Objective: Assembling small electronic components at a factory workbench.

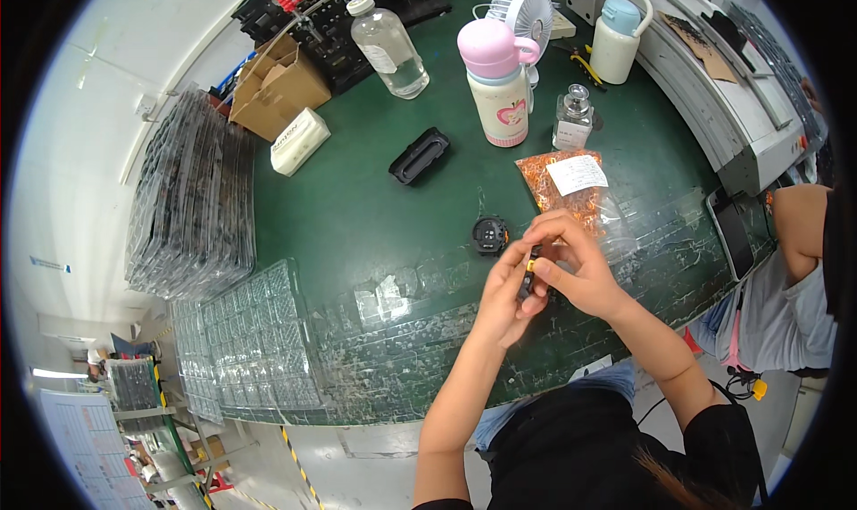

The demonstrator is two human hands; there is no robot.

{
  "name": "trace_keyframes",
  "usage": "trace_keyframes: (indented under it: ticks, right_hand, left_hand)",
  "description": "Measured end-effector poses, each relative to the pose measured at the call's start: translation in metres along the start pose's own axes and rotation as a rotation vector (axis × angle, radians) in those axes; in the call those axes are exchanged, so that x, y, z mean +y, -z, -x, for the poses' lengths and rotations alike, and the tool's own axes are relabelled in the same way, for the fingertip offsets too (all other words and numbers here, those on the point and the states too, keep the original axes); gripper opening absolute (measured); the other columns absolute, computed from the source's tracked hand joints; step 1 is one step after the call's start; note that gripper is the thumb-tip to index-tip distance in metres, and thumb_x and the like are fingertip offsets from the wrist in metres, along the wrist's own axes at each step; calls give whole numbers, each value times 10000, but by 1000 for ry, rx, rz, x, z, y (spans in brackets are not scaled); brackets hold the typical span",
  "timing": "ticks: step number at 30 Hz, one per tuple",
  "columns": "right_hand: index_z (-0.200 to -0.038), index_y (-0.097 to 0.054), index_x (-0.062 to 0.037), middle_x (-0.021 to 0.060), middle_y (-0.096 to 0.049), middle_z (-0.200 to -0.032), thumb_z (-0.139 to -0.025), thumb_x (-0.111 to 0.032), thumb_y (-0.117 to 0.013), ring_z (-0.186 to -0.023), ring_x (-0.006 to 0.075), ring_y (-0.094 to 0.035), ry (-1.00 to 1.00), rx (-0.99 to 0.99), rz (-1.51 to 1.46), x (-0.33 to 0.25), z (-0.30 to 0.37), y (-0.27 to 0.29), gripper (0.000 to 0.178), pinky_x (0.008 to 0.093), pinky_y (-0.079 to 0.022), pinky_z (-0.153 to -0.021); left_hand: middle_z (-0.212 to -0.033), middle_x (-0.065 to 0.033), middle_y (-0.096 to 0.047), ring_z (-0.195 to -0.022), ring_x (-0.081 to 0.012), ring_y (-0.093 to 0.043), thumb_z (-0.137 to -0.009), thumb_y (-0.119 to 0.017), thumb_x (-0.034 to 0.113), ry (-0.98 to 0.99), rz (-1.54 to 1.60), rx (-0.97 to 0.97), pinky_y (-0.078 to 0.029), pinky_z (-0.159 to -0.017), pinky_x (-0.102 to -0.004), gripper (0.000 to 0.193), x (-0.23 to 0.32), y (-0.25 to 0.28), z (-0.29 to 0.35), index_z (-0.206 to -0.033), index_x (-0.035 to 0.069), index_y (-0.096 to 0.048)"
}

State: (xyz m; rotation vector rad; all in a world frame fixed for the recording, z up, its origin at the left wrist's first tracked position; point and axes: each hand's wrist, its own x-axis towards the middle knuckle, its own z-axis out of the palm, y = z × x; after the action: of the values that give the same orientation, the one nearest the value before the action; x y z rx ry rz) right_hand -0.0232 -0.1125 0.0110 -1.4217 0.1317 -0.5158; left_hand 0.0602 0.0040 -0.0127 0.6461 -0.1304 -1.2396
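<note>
My left hand (507,298) and my right hand (576,265) meet above the front part of the green table (357,215). Together they pinch a small black part (528,281) with a tiny orange piece (531,265) at its top. Just behind the hands, a round black component (490,235) lies on the table. To the right of it is a clear bag of small orange pieces (571,193) with a white label.
Stacks of clear plastic trays (192,198) fill the left; one flat tray (259,331) lies at the front edge. A black rectangular tray (420,156), a white box (299,140), bottles, a pink flask (495,82) and a small fan (527,15) stand further back. Another person's arm (799,233) is at right.
</note>
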Motion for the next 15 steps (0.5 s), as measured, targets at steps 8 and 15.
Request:
trace_keyframes:
  ticks: [8, 15]
  right_hand:
    - [-1034, -624, -29, 64, -614, -963, -794, -105, -675, -790, 123, -545, 111, -143, 261, -6, -4, 9, 256, 241, -451, -691]
    - [-1017, -651, -43, 55, -622, -925, -802, -87, -666, -802, 105, -567, 63, -107, 231, -3, 3, 14, 219, 249, -469, -702]
  left_hand:
    - [-493, -30, -461, -307, -40, -335, -956, -423, 189, 180, 183, -260, -228, -289, -154, 265, 12, 19, 13, -1116, -11, -492]
    - [-709, -149, -624, -433, -143, -553, -976, -357, 225, 66, -492, -51, -407, -342, -211, 323, 17, -3, 14, -1050, -39, -528]
